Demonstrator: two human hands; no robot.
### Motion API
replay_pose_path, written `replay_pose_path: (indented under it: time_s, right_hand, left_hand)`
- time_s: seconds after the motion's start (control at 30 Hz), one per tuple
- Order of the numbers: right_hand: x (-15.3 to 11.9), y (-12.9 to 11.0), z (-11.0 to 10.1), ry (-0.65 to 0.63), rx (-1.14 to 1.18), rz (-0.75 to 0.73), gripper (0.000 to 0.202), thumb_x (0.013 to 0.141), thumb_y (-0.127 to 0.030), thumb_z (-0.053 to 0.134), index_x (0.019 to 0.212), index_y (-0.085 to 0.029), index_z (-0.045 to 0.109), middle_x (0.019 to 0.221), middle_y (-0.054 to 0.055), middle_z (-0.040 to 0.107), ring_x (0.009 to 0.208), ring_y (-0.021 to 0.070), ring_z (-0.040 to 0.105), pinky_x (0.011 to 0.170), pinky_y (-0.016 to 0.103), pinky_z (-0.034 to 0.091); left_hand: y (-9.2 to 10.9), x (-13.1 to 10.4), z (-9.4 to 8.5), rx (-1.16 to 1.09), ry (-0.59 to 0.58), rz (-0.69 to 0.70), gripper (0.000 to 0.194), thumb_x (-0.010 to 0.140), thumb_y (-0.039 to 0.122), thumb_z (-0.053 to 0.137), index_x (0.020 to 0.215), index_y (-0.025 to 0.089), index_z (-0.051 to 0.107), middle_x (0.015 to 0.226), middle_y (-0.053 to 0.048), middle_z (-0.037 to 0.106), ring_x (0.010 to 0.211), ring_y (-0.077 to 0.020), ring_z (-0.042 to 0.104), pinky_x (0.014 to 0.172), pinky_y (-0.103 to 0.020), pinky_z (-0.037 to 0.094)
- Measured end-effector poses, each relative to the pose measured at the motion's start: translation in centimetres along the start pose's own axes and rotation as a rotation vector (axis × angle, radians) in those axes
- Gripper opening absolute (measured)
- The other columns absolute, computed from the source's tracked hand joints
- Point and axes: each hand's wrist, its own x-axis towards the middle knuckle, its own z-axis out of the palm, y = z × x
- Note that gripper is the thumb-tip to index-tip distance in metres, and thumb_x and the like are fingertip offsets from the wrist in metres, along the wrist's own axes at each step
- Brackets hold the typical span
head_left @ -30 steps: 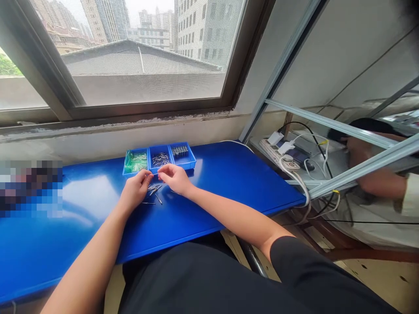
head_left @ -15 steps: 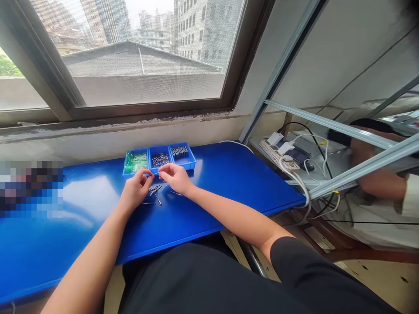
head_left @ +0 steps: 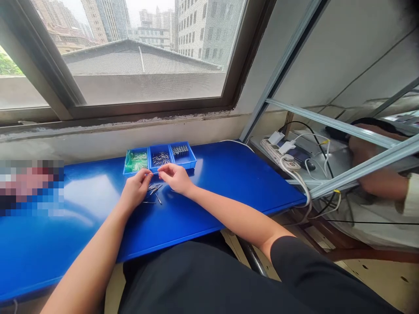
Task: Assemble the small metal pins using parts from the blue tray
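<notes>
My left hand [head_left: 135, 188] and my right hand [head_left: 178, 179] meet just in front of a blue three-part bin [head_left: 193, 165], fingertips pinched and nearly touching. What they pinch is too small to make out. Beneath them, several slim metal pieces like drill bits [head_left: 158, 198] lie loose on the blue table [head_left: 222, 174]. The bin's left part holds small pale pieces and green plastic [head_left: 131, 162]. In its middle part is a heap of thin metal pieces [head_left: 160, 158], and in the right one short dark cylinders [head_left: 180, 151] stand in rows.
Behind the table are a wall and a window [head_left: 147, 87]. To the right stands a metal frame [head_left: 327, 124] with a power strip [head_left: 281, 157] and white cables [head_left: 303, 183] behind it. Another person's arm [head_left: 373, 174] shows at far right. A pixelated patch covers the left edge.
Both hands stay almost in place, with only a slight shift of the fingertips. The thin light piece seen between them before is now harder to see.
</notes>
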Motion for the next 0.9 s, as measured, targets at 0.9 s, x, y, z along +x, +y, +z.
replay_pose_path:
  time_s: [0.9]
  right_hand:
    - [0.06, 0.17, 0.18, 0.032, 0.013, -0.011, 0.012, 0.082, -0.023, 0.064, 0.091, -0.016, 0.068, 0.085, 0.005, 0.072, 0.077, 0.0156, 0.069, 0.075, 0.031, 0.056]
  left_hand:
    - [0.46, -0.05, 0.00, -0.046, 0.001, -0.012, 0.028, 0.093, 0.043, 0.050, 0.100, 0.019, 0.062, 0.055, 0.006, 0.046, 0.048, -0.0104, 0.040, 0.051, -0.023, 0.034]
